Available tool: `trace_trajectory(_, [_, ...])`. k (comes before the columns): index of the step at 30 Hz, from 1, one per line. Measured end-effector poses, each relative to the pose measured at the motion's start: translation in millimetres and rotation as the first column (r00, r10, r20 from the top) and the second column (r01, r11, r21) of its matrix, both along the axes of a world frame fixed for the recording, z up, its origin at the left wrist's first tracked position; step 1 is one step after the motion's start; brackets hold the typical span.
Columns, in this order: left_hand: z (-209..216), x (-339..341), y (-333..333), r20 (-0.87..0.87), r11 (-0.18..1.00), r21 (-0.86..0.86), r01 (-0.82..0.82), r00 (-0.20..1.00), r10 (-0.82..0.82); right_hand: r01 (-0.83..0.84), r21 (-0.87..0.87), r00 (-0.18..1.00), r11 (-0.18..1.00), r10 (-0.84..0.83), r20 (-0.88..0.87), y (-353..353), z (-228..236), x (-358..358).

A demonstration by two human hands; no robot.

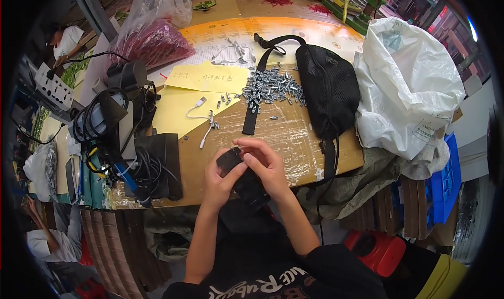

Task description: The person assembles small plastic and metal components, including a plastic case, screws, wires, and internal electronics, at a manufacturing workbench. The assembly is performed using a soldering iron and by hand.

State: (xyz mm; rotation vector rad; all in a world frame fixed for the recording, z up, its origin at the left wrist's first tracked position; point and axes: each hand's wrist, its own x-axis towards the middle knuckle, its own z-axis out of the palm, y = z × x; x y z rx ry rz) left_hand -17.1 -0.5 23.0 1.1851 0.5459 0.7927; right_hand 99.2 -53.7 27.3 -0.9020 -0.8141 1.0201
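Left hand (216, 179) and right hand (266, 168) grip a black rectangular block (229, 160) by the brown, film-covered tabletop's (299, 147) near edge; a loosened pinch could drop it.

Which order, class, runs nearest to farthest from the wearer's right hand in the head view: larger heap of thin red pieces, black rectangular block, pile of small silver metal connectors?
1. Black block, left of right hand.
2. Connector pile, straight ahead.
3. Red heap, near the picture's top.
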Motion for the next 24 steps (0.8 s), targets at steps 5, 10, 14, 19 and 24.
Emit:
trace_trajectory(5, [-5,0,-5,0.018,0.979,0.015,-0.204,0.979,0.204,-0.167,-0.031,0.983,0.985,0.169,0.077,-17,-5,-2])
trace_trajectory(10, [-1,-2,-13,-0.064,0.978,0.065,-0.199,0.977,0.203,-0.146,-0.151,0.989,0.978,0.139,-0.057,-52,-14,-23])
trace_trajectory(14, [-2,-11,-29,-0.185,0.989,0.105,-0.107,0.975,0.125,-0.25,-0.278,0.959,0.927,0.198,-0.205,-72,-13,-26])
trace_trajectory(19, [-14,-26,-67,-0.236,0.969,0.202,-0.139,0.954,0.186,-0.574,-0.302,0.791,0.761,0.42,-0.446,-93,-24,-30])
trace_trajectory(24, [-42,-55,-92,-0.276,0.944,0.218,-0.25,0.912,0.305,-0.611,-0.437,0.79,0.66,0.47,-0.393,-96,-41,-48])
